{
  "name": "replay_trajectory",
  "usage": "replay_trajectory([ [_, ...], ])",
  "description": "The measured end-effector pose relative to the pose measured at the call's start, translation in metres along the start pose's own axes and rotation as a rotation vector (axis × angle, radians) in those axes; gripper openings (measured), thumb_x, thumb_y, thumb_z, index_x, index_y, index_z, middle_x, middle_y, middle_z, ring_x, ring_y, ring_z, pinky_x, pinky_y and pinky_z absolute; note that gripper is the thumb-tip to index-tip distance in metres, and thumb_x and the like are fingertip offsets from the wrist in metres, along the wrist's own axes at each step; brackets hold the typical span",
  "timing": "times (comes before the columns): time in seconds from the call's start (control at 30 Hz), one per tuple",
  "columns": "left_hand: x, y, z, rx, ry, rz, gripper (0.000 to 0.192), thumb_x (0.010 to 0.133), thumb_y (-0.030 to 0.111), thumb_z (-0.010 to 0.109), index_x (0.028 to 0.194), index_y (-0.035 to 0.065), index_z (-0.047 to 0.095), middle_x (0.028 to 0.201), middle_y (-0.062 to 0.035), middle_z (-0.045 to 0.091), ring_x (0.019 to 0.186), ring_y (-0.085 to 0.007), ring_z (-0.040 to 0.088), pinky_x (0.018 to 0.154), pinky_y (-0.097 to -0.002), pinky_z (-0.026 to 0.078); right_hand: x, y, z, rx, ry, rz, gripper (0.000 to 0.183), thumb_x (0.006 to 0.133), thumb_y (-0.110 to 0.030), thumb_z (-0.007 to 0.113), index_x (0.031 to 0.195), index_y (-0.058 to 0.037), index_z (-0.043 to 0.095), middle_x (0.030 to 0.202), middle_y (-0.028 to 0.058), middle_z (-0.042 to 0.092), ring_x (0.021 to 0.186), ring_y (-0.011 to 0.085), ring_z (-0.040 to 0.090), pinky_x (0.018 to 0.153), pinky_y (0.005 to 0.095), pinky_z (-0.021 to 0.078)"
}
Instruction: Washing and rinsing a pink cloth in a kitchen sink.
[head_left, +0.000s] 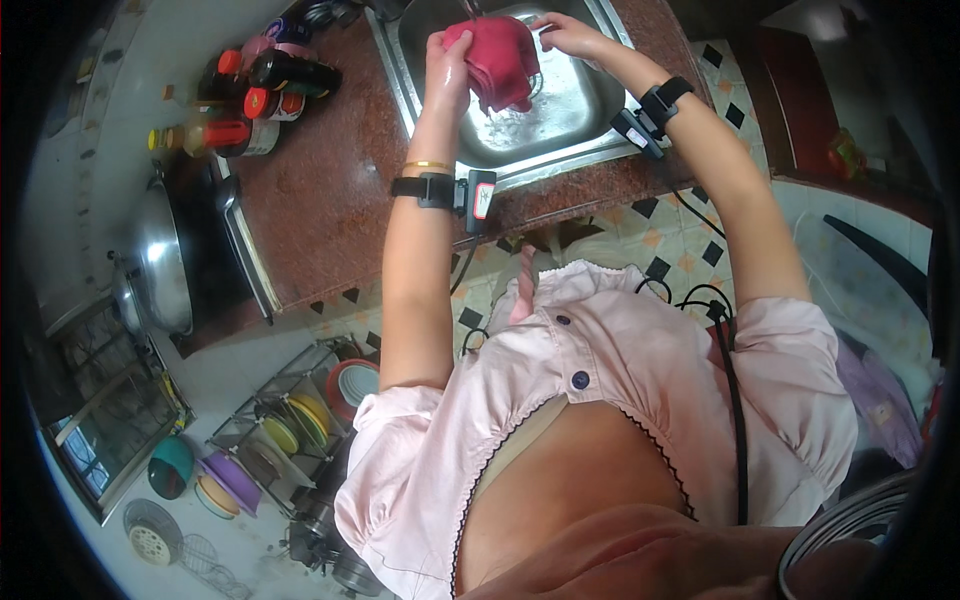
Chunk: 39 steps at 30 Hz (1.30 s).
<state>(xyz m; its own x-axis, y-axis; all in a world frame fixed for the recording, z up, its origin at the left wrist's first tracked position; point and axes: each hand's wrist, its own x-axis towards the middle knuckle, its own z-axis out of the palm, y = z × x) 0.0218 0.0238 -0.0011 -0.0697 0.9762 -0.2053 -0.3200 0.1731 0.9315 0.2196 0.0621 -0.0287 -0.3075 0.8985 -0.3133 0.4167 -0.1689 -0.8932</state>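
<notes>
My left hand (450, 64) is closed on the left edge of a red cloth (496, 64), its thumb lying over the fabric. The cloth hangs in folds above a stainless steel sink (517, 142), just below the faucet (472, 9). Wet skin glistens on that hand. My right hand (566, 35) is just right of the cloth, its fingers apart and nothing in them. Water shines on the basin's bottom under the cloth. Each forearm wears a black strap with a small device.
Sauce bottles (296, 73) and jars crowd the reddish stone counter (330, 187) at the upper left. A metal wok (161, 255) is on the black stove (210, 232) at the left. Black cables hang near my body. A dish rack (277, 420) holds plates at the lower left.
</notes>
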Motion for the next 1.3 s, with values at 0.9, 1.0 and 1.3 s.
replay_trajectory([
  [0.9, -0.009, 0.012, -0.005, -0.14, 0.034, 0.049, 0.028, 0.083, 0.008, 0.055, 0.106, 0.0006, 0.041, 0.101, -0.015, 0.053, 0.092, -0.0227, 0.055, 0.08, -0.0338, 0.048, 0.048, 0.025, -0.007, 1.05, -0.392, -0.072, 0.026, 0.089, -0.017, 0.05, 0.109, -0.0009, 0.055, 0.106, 0.0105, 0.06, 0.097, 0.02, 0.058, 0.087, 0.0346, 0.0455],
  [1.0, -0.009, -0.01, -0.026, -0.121, 0.203, 0.021, 0.029, 0.085, 0.009, 0.053, 0.109, 0.0012, 0.038, 0.105, -0.016, 0.053, 0.095, -0.0237, 0.056, 0.081, -0.0369, 0.049, 0.008, -0.034, -0.006, 0.903, -0.347, -0.1, 0.026, 0.088, -0.016, 0.052, 0.109, -0.001, 0.055, 0.104, 0.0102, 0.061, 0.095, 0.0195, 0.058, 0.087, 0.0337, 0.0454],
  [1.3, -0.002, -0.058, -0.04, 0.506, 0.385, 0.235, 0.057, 0.074, 0.015, 0.069, 0.117, 0.0011, 0.035, 0.11, -0.0181, 0.044, 0.098, -0.0257, 0.051, 0.081, -0.0318, 0.046, -0.003, -0.061, 0.003, 0.511, -0.248, -0.046, 0.029, 0.089, -0.021, 0.052, 0.109, 0.0006, 0.054, 0.101, 0.0108, 0.06, 0.091, 0.0195, 0.059, 0.076, 0.0311, 0.0492],
])
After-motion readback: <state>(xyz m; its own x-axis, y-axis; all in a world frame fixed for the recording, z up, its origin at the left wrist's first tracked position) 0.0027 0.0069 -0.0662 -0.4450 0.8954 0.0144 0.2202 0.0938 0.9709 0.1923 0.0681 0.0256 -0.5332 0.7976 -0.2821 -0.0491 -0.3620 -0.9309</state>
